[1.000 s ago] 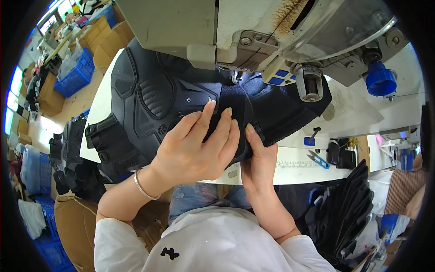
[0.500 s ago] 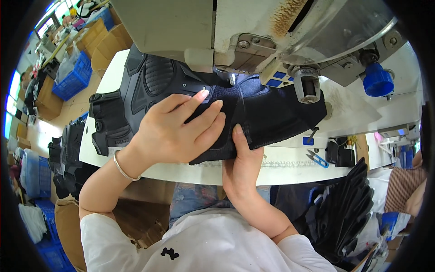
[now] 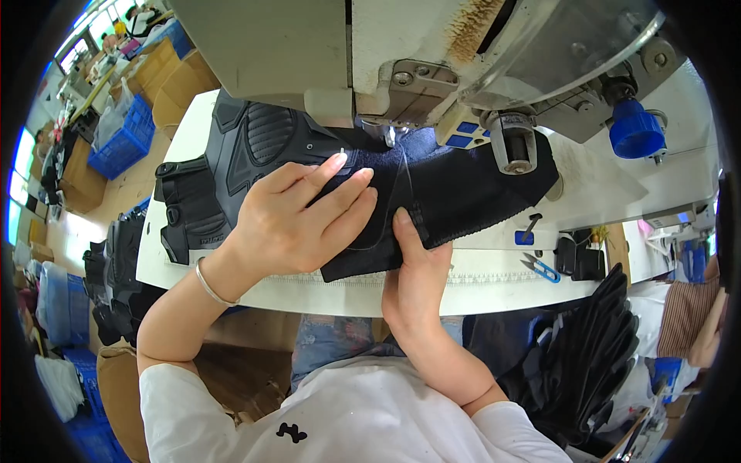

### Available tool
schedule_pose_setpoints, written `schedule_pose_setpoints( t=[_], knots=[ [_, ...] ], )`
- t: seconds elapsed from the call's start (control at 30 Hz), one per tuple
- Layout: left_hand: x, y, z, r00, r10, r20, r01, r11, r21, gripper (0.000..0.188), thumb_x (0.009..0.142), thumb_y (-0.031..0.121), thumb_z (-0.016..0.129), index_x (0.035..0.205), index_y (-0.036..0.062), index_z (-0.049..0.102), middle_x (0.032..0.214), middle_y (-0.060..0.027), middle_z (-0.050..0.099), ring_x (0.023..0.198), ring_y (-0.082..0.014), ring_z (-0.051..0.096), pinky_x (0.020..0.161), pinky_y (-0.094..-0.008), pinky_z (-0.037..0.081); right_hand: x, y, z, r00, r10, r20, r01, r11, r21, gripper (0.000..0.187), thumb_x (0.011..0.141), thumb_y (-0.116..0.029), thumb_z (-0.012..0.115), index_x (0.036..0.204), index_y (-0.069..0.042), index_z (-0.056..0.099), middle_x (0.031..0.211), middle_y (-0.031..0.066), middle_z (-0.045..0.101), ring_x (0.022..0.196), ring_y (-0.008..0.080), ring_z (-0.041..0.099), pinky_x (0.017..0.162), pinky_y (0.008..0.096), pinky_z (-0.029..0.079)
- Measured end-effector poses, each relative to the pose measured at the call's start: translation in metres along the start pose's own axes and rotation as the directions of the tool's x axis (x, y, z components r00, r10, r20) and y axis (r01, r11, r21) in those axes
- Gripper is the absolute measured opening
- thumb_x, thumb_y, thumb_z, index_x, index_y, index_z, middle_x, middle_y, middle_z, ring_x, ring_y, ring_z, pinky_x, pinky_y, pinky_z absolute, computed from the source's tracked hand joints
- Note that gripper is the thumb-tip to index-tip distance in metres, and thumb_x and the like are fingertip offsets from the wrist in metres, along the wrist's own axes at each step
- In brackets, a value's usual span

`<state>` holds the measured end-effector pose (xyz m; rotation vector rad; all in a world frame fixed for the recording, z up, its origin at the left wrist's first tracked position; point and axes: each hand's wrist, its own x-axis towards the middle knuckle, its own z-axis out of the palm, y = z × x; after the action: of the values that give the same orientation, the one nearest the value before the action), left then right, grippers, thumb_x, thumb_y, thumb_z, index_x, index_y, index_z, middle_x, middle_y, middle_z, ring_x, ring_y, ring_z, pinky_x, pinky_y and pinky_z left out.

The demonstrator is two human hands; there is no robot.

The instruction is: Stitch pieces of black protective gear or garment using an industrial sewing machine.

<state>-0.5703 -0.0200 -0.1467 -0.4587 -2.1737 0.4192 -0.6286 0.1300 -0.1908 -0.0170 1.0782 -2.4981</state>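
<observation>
A black padded piece with moulded plates on its left part lies across the white table under a sewing machine. My left hand rests on top of it, fingers stretched toward the lit needle area. Its thumb is mostly hidden. With the thumb above and the fingers hidden beneath, my right hand grips the near edge of the piece. A loose thread runs over the black cloth from the needle area. Fuzzy dark-blue lining shows under the lamp.
Thread snips with blue handles lie on the table at the right, beside a small black case. A stack of black pieces hangs below. Blue crates and cardboard boxes stand at the left.
The black piece's right end has shifted slightly and now shows straighter under the machine. Both hands keep nearly the same place on it. The view has tilted a little.
</observation>
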Motion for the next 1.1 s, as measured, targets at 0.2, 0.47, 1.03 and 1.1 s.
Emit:
schedule_pose_setpoints(
  t=[0.2,0.47,1.03,1.1],
  knots=[
    [-0.001,0.004,0.004,0.998,-0.059,-0.015,0.059,0.998,-0.015,0.021,0.072,0.013,0.067,0.092,0.0083,0.072,0.102,-0.0043,0.072,0.093,-0.0223,0.068,0.071,-0.0281,0.05,0.002,0.0,-0.004,1.0,-0.014,0.02,0.014,1.0,-0.023,0.05,0.091,0.002,0.062,0.137,-0.002,0.04,0.129,0.0073,0.053,0.116,0.0145,0.051,0.104,0.0303,0.039],
    [0.007,0.033,-0.019,0.905,-0.331,0.266,0.374,0.918,-0.129,0.029,0.077,0.011,0.065,0.106,0.0064,0.069,0.12,-0.0105,0.065,0.113,-0.0279,0.06,0.097,-0.0389,0.044,0.008,0.011,-0.012,0.997,-0.074,0.012,0.074,0.997,0.004,0.048,0.091,0.0,0.065,0.134,-0.002,0.043,0.124,0.0069,0.055,0.111,0.0134,0.054,0.1,0.0294,0.043],
    [-0.027,0.051,-0.029,-0.113,-0.672,0.732,0.124,-0.741,-0.66,0.036,0.089,0.006,0.065,0.124,0.0006,0.056,0.113,-0.0089,0.065,0.101,-0.0227,0.065,0.09,-0.0343,0.054,-0.05,0.073,-0.048,0.992,0.123,0.028,-0.126,0.983,0.133,0.057,0.09,0.002,0.061,0.141,-0.005,0.036,0.132,0.0064,0.051,0.12,0.0164,0.051,0.104,0.0333,0.041],
    [-0.035,0.062,-0.043,-0.16,-0.731,0.664,0.171,-0.683,-0.71,0.035,0.087,0.003,0.067,0.121,0.0007,0.059,0.112,-0.0089,0.065,0.103,-0.0214,0.064,0.091,-0.034,0.053,-0.066,0.079,-0.058,0.974,0.213,0.082,-0.221,0.97,0.104,0.059,0.09,0.002,0.061,0.142,-0.006,0.034,0.133,0.0062,0.05,0.121,0.0155,0.05,0.103,0.0321,0.041]
  ],
)
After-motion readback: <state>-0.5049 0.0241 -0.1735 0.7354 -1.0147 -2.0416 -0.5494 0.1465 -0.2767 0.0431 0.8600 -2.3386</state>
